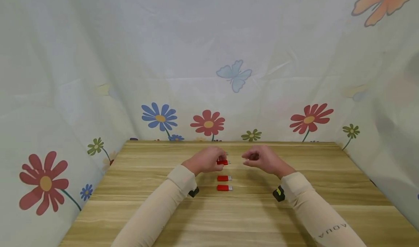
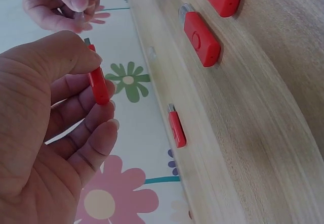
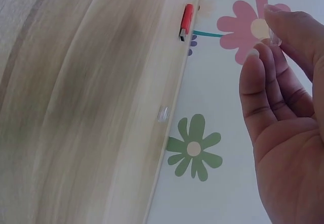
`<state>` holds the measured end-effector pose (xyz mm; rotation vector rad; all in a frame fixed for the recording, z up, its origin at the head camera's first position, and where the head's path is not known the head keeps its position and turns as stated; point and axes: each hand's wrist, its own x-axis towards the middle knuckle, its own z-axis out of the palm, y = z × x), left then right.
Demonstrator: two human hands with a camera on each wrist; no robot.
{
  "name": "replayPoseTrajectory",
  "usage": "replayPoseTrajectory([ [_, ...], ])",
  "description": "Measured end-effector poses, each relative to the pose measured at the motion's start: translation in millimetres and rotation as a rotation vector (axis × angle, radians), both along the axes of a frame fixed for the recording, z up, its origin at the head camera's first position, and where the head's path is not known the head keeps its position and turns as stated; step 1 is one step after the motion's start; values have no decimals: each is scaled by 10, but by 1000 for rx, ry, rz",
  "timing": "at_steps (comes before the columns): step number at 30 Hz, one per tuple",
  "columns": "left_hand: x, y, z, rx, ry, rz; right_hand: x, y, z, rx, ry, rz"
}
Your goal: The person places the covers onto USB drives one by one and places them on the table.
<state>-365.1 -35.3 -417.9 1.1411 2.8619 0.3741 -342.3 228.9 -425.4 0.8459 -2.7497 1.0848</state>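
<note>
My left hand point(image 1: 206, 160) pinches a red USB stick point(image 2: 98, 85) between thumb and fingers, raised off the table with its metal plug pointing right. My right hand point(image 1: 263, 160) is a short way to the right, holding a small clear cap point(image 3: 274, 36) in its fingertips, apart from the stick. Nearer my body two more red USB sticks, one point(image 1: 222, 178) behind the other point(image 1: 223, 188), lie side by side with clear caps over their plugs. Beyond my left hand lies another red USB stick point(image 3: 186, 20), its metal plug bare; that hand partly hides it in the head view.
A loose clear cap point(image 3: 163, 114) lies near the far edge of the wooden table point(image 1: 147, 188). Behind the table hangs a white curtain point(image 1: 196, 39) printed with flowers and butterflies, which also runs along both sides.
</note>
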Motion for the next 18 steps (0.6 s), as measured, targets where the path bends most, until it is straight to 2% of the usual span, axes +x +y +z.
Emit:
replayPoseTrajectory([
  [18, 17, 30, 45, -13, 4, -15, 22, -83, 43, -12, -14, 25],
])
